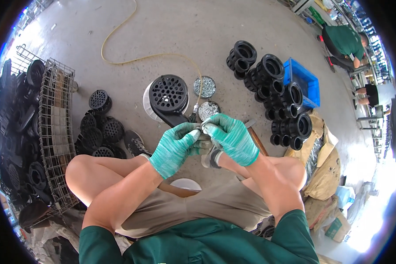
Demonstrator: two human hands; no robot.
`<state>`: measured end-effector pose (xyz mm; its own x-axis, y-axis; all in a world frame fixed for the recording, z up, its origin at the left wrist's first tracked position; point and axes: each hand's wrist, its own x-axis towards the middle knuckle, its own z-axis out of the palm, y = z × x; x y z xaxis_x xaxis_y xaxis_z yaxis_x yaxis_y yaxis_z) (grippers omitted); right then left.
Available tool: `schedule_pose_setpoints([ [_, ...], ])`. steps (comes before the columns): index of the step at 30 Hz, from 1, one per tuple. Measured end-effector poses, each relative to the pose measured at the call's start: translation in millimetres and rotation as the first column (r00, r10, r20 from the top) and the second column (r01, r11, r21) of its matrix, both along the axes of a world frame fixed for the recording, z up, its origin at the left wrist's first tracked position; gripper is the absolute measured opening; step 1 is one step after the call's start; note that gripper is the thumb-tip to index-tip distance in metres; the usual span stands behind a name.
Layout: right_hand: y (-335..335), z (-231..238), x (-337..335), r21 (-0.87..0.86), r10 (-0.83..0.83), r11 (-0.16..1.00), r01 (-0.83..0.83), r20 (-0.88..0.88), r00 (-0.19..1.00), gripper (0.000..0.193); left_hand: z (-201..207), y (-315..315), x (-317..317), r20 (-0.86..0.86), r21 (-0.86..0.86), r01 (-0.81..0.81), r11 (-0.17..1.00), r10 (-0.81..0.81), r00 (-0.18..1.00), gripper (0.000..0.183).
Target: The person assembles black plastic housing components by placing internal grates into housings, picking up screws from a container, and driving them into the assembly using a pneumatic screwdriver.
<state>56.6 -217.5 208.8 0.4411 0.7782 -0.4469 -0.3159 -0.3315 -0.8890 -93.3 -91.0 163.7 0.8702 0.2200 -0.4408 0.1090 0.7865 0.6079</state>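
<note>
I count two round tins of screws (205, 86) on the floor, one blue crate (304, 79), one wire basket (53, 132) and one yellow hose (141, 57). Both my hands wear green gloves; the black pipe fittings (277, 97) are too many to count surely.

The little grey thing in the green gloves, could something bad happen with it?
Maybe. Both gloved hands, left hand and right hand, pinch the small grey part above the knees, so it might slip and drop to the concrete floor. The two round open tins of small metal pieces stand close to the feet and could be kicked over.
</note>
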Motion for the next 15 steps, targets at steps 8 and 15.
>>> schedule_pose_setpoints([
  [8,4.6,-2.7,-6.2,-0.026,0.038,0.999,-0.036,0.078,0.996,0.019,-9.1,0.3,-3.6,0.038,-0.121,-0.069,0.99,0.074,0.997,0.033],
  [15,5.9,-3.0,-7.9,-0.036,0.13,0.992,-0.125,0.225,0.966,0.023,-7.5,-1.5,-8.0,0.054,-0.122,-0.097,0.988,0.104,0.993,0.034],
])
